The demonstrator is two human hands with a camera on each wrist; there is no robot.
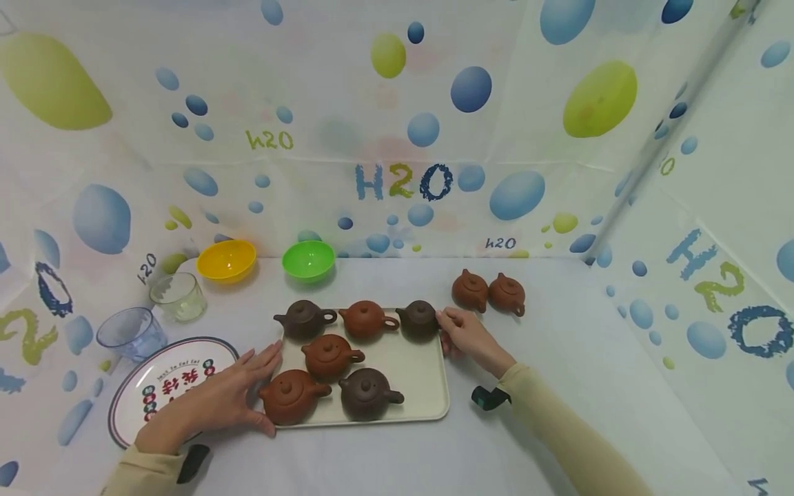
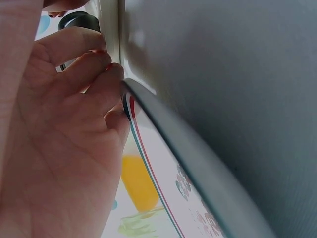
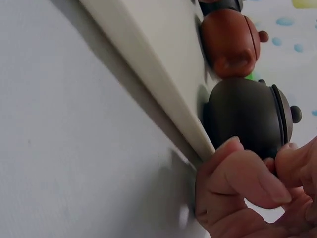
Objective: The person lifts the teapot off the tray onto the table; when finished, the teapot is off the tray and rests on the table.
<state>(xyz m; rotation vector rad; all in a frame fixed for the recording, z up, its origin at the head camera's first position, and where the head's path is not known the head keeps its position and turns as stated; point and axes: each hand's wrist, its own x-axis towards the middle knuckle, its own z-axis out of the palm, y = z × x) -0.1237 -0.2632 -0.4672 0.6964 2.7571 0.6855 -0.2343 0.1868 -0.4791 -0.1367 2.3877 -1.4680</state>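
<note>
A cream tray (image 1: 409,365) carries several clay teapots, some red-brown and some dark. My left hand (image 1: 248,386) lies flat with straight fingers against the tray's left edge, beside the front-left red-brown teapot (image 1: 290,397). In the left wrist view the left hand (image 2: 74,124) has its fingertips on the tray rim (image 2: 110,29), above the plate (image 2: 198,168). My right hand (image 1: 449,329) is at the tray's back right corner, fingers curled on the handle side of a dark teapot (image 1: 418,320). The right wrist view shows the right hand (image 3: 247,188) against that dark teapot (image 3: 242,119), beside the tray wall (image 3: 148,64).
Two red-brown teapots (image 1: 469,289) (image 1: 507,294) stand on the table right of the tray. A printed plate (image 1: 167,375) lies under my left wrist. Two glasses (image 1: 178,296) (image 1: 131,333) stand at the left; a yellow bowl (image 1: 226,260) and a green bowl (image 1: 308,260) at the back. Patterned walls enclose the table.
</note>
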